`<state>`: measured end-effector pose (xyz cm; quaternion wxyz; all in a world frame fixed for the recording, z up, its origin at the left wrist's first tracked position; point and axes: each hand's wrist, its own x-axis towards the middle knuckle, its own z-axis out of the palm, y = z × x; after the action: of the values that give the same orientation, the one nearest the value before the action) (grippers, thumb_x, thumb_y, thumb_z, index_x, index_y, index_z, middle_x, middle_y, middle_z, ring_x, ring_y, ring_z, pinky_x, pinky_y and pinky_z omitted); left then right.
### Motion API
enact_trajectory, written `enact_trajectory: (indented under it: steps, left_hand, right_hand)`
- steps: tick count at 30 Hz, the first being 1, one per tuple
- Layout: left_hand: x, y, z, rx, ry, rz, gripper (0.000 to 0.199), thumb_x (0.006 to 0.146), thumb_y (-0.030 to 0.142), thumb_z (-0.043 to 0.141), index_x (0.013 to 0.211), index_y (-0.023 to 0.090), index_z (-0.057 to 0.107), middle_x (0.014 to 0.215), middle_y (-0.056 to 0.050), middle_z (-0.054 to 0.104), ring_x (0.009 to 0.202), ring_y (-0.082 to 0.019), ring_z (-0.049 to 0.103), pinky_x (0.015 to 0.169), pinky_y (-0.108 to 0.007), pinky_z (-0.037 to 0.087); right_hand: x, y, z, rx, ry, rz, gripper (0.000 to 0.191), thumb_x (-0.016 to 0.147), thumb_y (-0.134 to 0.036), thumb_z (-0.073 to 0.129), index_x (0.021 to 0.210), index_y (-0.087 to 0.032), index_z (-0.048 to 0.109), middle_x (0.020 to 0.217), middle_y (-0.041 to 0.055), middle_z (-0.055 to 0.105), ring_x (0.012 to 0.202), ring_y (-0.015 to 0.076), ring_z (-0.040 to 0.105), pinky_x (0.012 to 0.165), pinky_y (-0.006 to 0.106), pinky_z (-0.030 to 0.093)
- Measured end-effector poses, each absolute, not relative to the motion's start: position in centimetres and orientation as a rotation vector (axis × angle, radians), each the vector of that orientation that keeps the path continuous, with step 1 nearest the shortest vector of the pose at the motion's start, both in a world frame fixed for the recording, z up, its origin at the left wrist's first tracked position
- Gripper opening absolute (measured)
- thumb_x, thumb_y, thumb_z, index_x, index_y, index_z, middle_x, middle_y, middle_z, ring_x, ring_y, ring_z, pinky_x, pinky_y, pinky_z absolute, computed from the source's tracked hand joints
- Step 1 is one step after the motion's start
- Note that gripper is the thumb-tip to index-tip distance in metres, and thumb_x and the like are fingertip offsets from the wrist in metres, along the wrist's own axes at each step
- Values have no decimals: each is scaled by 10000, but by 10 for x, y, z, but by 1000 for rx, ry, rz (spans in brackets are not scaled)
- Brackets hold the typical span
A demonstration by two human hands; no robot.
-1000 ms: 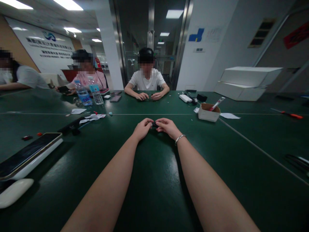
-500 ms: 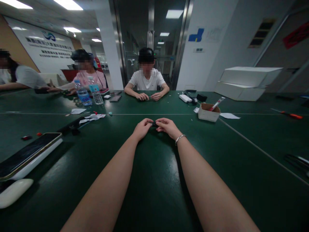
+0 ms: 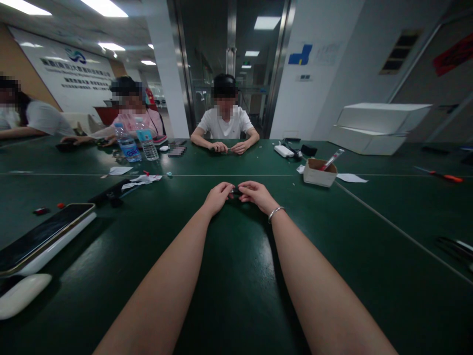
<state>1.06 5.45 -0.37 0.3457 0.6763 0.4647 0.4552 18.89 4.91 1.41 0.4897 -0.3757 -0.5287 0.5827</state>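
Note:
Between my fingertips is a small black object point(image 3: 235, 191), too small and too covered by fingers for its kind to show. My left hand point(image 3: 218, 197) pinches its left end, where a light glint shows. On the other end, my right hand point(image 3: 257, 195) is closed with thumb and fingers; a silver bangle point(image 3: 276, 214) circles that wrist. Both forearms reach forward over the dark green table point(image 3: 236, 276), and the hands are close together just above or on its surface.
Beyond my hands sits a person in a white shirt point(image 3: 225, 123). To the right are a small cardboard box point(image 3: 318, 176), a white charger point(image 3: 284, 150) and an orange-handled screwdriver point(image 3: 451, 178). At left lie a phone on a white box point(image 3: 48, 236), a computer mouse point(image 3: 25, 295) and water bottles point(image 3: 129, 144).
My left fingers have shifted slightly on the black object, and a light glint now shows at its left end. My right hand has barely moved.

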Motion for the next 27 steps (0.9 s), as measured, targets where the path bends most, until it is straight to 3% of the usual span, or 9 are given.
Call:
enact_trajectory:
  steps: [5, 8, 18, 27]
  left_hand:
    - [11, 52, -2, 1755, 1231, 1168, 246, 848, 304, 498, 990, 200, 670, 827, -24, 664, 715, -139, 580, 667, -252, 442]
    - [12, 51, 0, 1745, 1229, 1160, 294, 885, 342, 437, 992, 187, 662, 734, -18, 636, 640, -137, 547, 617, -254, 425]
    - [10, 55, -4, 1820, 1260, 1184, 229, 842, 291, 522, 992, 204, 672, 860, -28, 664, 789, -155, 594, 716, -263, 451]
    - [11, 52, -2, 1785, 1242, 1174, 256, 879, 328, 484, 989, 189, 668, 821, -31, 654, 720, -144, 575, 674, -261, 445]
  right_hand:
    - [189, 49, 14, -916, -1283, 1413, 133, 754, -127, 753, 855, -136, 668, 644, -1, 682, 519, 80, 663, 493, 135, 558]
    - [188, 49, 14, -919, -1282, 1415, 128, 756, -124, 750, 856, -140, 671, 642, -2, 680, 521, 80, 661, 495, 136, 558]
    - [189, 48, 15, -925, -1286, 1414, 128, 754, -120, 750, 856, -144, 677, 658, 0, 682, 534, 81, 663, 506, 138, 561]
    - [189, 48, 15, -922, -1289, 1415, 134, 754, -130, 756, 857, -142, 671, 666, -2, 682, 526, 77, 660, 499, 136, 560]
